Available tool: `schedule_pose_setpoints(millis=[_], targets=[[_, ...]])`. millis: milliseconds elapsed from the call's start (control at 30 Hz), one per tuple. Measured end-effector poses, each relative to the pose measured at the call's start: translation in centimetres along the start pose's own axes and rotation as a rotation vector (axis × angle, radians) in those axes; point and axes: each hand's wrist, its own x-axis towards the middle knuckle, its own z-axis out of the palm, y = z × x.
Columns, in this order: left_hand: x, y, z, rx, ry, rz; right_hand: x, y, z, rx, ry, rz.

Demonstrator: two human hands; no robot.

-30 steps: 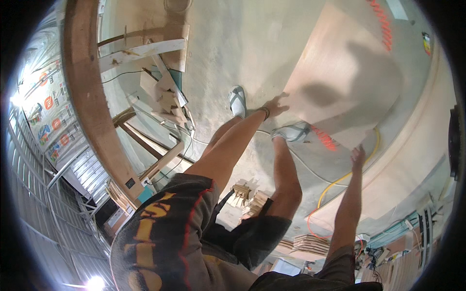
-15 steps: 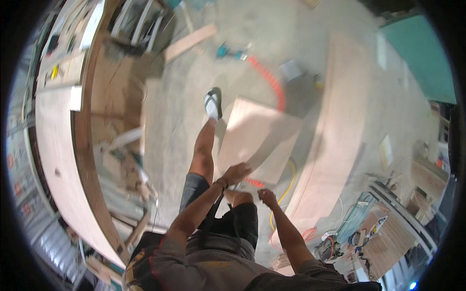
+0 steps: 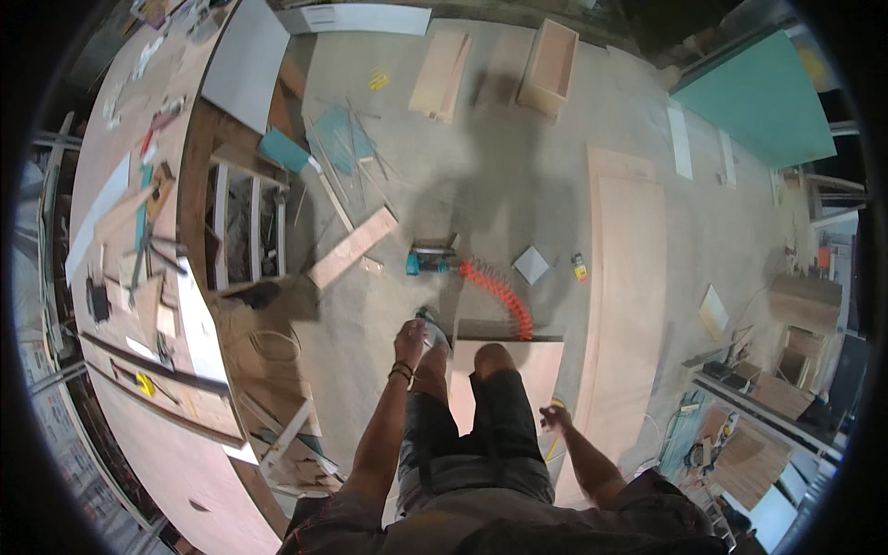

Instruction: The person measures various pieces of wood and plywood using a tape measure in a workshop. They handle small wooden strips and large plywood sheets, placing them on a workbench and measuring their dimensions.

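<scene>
My left hand [image 3: 410, 342] hangs in front of my left leg, above the foot, its fingers loosely extended and holding nothing that I can see. On the other side, my right hand [image 3: 557, 418] is beside my right thigh with fingers loosely bent and apart, nothing visible in it. A pale wooden panel [image 3: 544, 363] lies below and between my knees, partly hidden by my legs. Beyond it, a teal air nailer [image 3: 430, 260] rests on the floor, joined to a coiled red hose [image 3: 499, 290] that runs to the panel's far edge.
Long boards [image 3: 629, 259] lie along the right. A workbench [image 3: 171, 370] with tools and scraps lines the left. Ahead are a loose plank [image 3: 353, 246], a white square piece [image 3: 531, 265] and an open wooden box [image 3: 551, 67]. A yellow hose [image 3: 554, 449] is near my right hand.
My view has tilted up, bringing the far floor into sight. My hands, close together before, are now apart at either side of my legs. Both knees now show over the panel.
</scene>
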Motion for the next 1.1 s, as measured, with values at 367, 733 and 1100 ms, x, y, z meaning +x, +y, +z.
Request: schedule_pose_setpoints(millis=[367,733,1100], targets=[[29.8,24.0,0.3,0.440,0.094,0.149,19.1,-57.3,0.5,0.168,0.035,-0.487],[74.9,33.0,13.5,0.882,0.033,0.193,49.5,-99.7,10.1,-0.060,-0.027,-0.562],[90.8,40.4,22.1,0.961,0.071,-0.048,56.0,-112.4,15.0,-0.108,0.270,-0.555]])
